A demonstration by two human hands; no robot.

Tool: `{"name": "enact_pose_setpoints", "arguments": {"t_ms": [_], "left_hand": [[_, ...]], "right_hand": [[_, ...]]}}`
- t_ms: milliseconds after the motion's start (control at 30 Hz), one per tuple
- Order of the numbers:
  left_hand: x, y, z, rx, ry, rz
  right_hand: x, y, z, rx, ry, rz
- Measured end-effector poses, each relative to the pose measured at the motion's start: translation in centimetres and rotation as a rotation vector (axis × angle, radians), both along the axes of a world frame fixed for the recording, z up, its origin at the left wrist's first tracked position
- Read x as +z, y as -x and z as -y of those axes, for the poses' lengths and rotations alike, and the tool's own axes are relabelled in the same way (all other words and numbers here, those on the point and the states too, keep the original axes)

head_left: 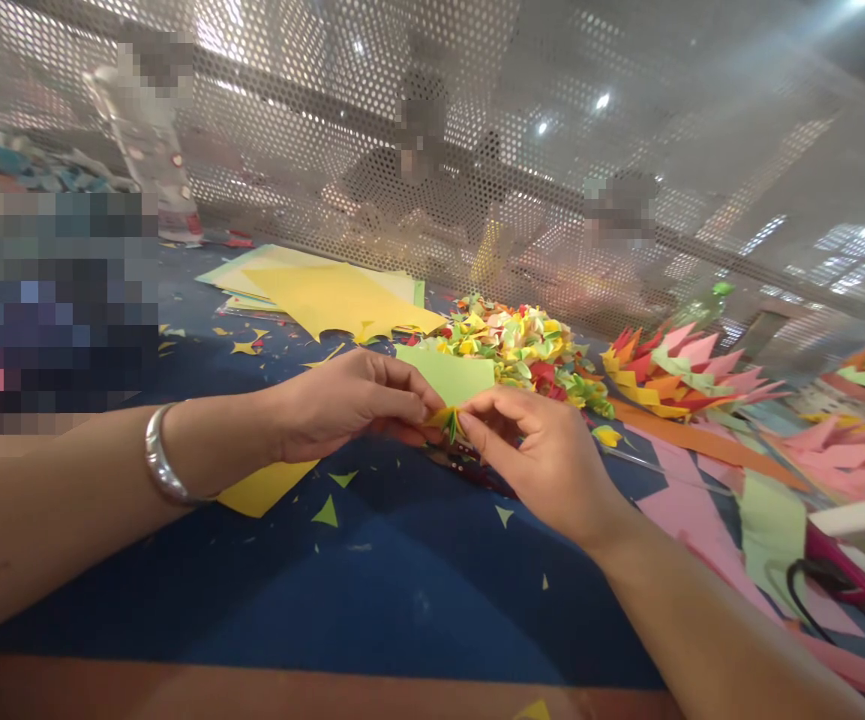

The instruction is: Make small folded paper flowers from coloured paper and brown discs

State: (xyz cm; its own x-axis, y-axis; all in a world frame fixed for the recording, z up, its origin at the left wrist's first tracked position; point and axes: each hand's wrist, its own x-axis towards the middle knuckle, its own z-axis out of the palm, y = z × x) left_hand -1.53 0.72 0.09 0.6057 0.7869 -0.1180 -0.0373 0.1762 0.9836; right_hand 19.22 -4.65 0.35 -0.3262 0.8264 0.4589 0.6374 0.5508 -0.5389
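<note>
A small yellow and green paper flower point(450, 424) is pinched between my two hands above the dark blue table point(402, 600). My left hand point(357, 400), with a silver bangle on the wrist, grips its left side with thumb and fingertips. From the right, my right hand point(541, 450) pinches the other side. Right behind the fingers lies a light green paper sheet point(453, 372). Beyond it rises a heap of small folded paper pieces point(511, 340) in yellow, green, red and white. A yellow paper piece point(267, 487) lies partly under my left wrist.
Cut yellow sheets point(342, 295) are stacked at the back. A clear plastic bottle point(173, 185) stands back left. Spiky paper chains point(683, 370) and pink paper strips point(691, 500) fill the right side. Green scraps point(325, 513) dot the table. A perforated screen point(289, 130) runs behind, with people beyond.
</note>
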Motion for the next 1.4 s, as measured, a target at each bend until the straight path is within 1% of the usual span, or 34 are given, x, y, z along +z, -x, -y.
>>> {"name": "enact_pose_setpoints", "arguments": {"t_ms": [67, 133, 233, 433, 667, 833, 1067, 1267, 1400], "left_hand": [[0.20, 0.11, -0.05, -0.027, 0.068, 0.002], [0.37, 0.20, -0.07, -0.040, 0.093, -0.006], [0.50, 0.23, -0.07, -0.031, 0.102, -0.009], [0.40, 0.07, -0.30, -0.019, 0.183, 0.040], [0.33, 0.18, -0.39, -0.016, 0.179, 0.050], [0.15, 0.28, -0.33, -0.007, 0.168, 0.015], [0.08, 0.11, -0.03, -0.019, 0.120, -0.072], [-0.35, -0.13, 0.22, 0.036, -0.073, -0.123], [-0.48, -0.19, 0.10, 0.060, -0.136, -0.118]], "right_hand": [[0.03, 0.05, 0.05, 0.006, -0.021, 0.017], [0.05, 0.13, 0.08, 0.012, -0.030, 0.030], [-0.01, 0.22, 0.10, 0.019, -0.032, 0.032], [-0.16, 0.20, 0.23, 0.038, -0.077, 0.040], [-0.13, 0.42, 0.24, 0.038, -0.086, 0.070], [-0.17, 0.48, 0.46, 0.043, -0.080, 0.062], [-0.43, 0.58, 0.29, 0.054, -0.045, 0.067], [-0.59, 0.80, -0.04, 0.033, 0.020, 0.059], [-0.61, 0.57, -0.47, 0.002, 0.049, 0.054]]}}
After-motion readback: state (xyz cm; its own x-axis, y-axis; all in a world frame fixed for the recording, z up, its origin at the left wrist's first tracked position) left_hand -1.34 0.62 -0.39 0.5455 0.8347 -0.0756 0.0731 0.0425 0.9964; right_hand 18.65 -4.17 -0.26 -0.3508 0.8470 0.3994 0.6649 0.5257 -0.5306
